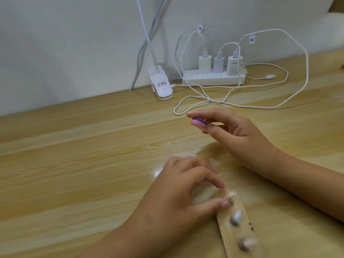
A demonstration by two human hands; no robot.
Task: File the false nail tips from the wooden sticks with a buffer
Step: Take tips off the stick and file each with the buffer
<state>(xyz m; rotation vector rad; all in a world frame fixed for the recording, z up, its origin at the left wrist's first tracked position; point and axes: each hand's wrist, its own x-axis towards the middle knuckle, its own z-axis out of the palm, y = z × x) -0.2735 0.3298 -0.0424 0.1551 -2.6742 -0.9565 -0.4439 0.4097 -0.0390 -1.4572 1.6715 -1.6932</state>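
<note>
Buffer [198, 121] in right hand [240, 131], pointing left, wooden stick [234, 237] running near-far

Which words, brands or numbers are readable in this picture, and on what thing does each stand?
No text can be read with certainty.
Sticker on the lamp clip: print too small.
Left cable tag and right cable tag: only QR-like codes.
Rightmost charger: faint grey brand mark, blurred.
</note>
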